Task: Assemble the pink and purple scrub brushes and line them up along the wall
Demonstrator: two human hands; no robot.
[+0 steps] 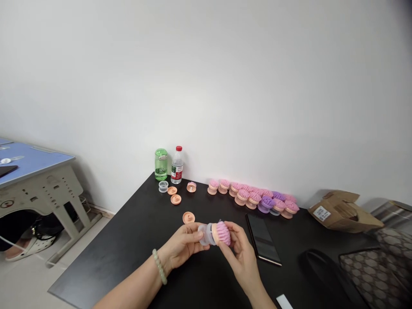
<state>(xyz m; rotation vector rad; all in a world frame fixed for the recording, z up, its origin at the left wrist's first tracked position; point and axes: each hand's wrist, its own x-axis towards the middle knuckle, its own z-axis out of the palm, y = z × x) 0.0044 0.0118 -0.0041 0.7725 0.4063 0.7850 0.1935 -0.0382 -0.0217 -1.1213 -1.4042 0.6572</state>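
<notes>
The left hand [183, 245] gripped the brush [214, 233] by its clear cup [204, 235], fingers closed around it. The right hand [240, 254] held the other end, its fingertips [230, 226] curled onto the pink bristles [223, 234], above the black table [106, 262]

The right hand [240, 257] hides part of the pink brush [222, 233]; the bottom edge cuts off a white strip [284, 301]; the parcel label [322, 213] at right is unreadably small.
</notes>
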